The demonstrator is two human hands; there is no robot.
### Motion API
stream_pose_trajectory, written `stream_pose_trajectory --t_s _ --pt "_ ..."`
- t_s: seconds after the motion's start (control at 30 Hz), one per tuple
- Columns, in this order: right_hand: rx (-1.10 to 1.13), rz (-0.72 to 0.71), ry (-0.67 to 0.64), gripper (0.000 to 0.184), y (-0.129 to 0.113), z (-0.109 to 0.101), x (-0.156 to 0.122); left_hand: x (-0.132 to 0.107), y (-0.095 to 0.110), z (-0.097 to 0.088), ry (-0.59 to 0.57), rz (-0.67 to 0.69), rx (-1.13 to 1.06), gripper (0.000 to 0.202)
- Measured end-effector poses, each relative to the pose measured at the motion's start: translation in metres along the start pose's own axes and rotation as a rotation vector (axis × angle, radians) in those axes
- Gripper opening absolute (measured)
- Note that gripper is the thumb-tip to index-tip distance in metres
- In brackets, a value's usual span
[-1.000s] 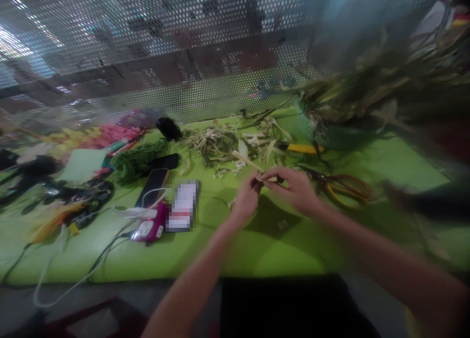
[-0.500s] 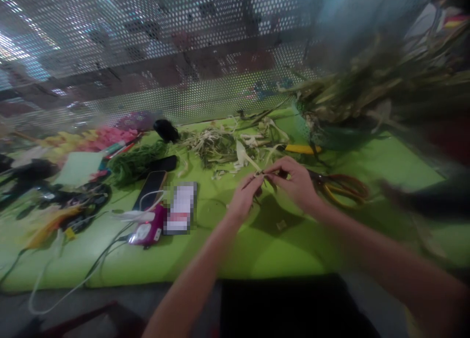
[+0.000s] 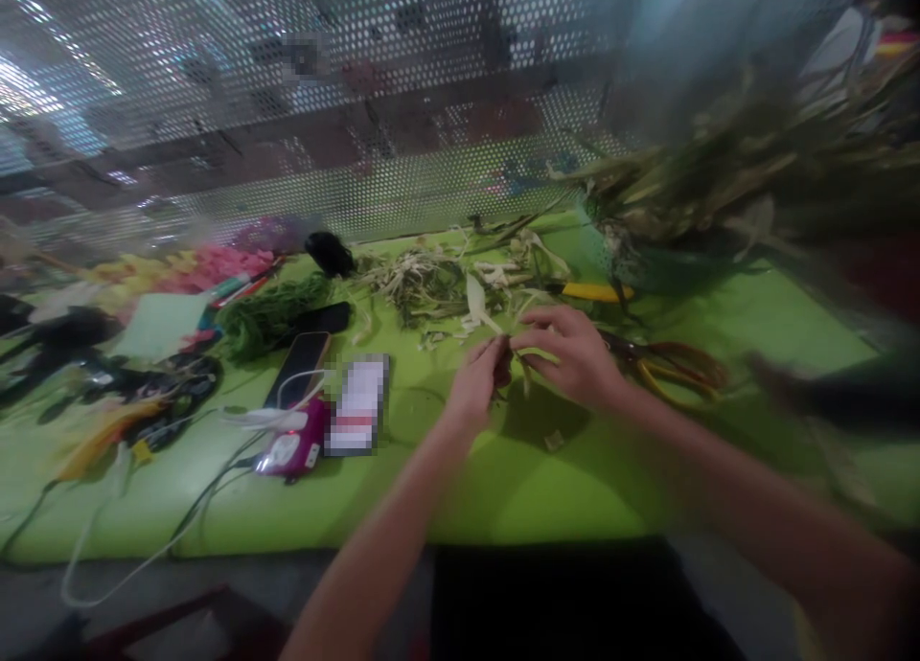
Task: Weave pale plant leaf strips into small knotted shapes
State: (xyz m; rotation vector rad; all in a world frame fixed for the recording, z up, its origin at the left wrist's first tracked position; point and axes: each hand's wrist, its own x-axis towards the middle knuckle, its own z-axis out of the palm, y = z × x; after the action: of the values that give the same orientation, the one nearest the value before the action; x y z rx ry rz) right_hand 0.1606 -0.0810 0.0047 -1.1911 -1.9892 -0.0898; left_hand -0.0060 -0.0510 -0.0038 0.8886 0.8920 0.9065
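A craft workshop (scissors (image 3: 636, 352), dried leaves (image 3: 424, 283), worktable (image 3: 402, 508)).

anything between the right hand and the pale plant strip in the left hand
Nothing visible: the right hand is close beside the left hand, which pinches the slender, pale-cream plant strip. The yellow-handled metal scissors lie farther right.

Pale plant strip (image 3: 492, 323) | slender, straight | aslant (far end indistinct) | near end at the hands (image 3: 474, 385)

Light is dim, with upper-left glare and blurred edges.
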Motion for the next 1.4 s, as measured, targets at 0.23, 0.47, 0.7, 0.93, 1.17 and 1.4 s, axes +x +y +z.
stream_pose_trajectory --t_s 0.23,0.47,0.7,0.93,1.17,1.4 --pt "0.238 0.117 0.077 0.007 -0.005 0.001 0.003 0.0 -0.001 -0.003 -0.043 0.1 0.242 0.031" --pt "0.34 0.396 0.113 0.006 -0.011 0.002 0.0 -0.002 0.001 0.0 -0.135 0.351 0.447 0.018" --pt "0.577 0.638 0.123 0.014 -0.013 0.006 0.002 -0.006 0.002 -0.002 -0.166 0.411 0.603 0.016" --pt "0.891 0.777 0.1 0.031 -0.011 0.009 0.005 -0.006 0.003 -0.003 -0.18 0.405 0.603 0.014" --pt "1.098 0.785 0.257 0.032 -0.02 0.01 0.003 -0.005 0.003 -0.001 -0.195 0.331 0.661 0.023" --pt "1.023 0.784 0.328 0.032 -0.024 0.01 0.0 -0.01 0.007 0.006 -0.144 0.275 0.61 0.027"
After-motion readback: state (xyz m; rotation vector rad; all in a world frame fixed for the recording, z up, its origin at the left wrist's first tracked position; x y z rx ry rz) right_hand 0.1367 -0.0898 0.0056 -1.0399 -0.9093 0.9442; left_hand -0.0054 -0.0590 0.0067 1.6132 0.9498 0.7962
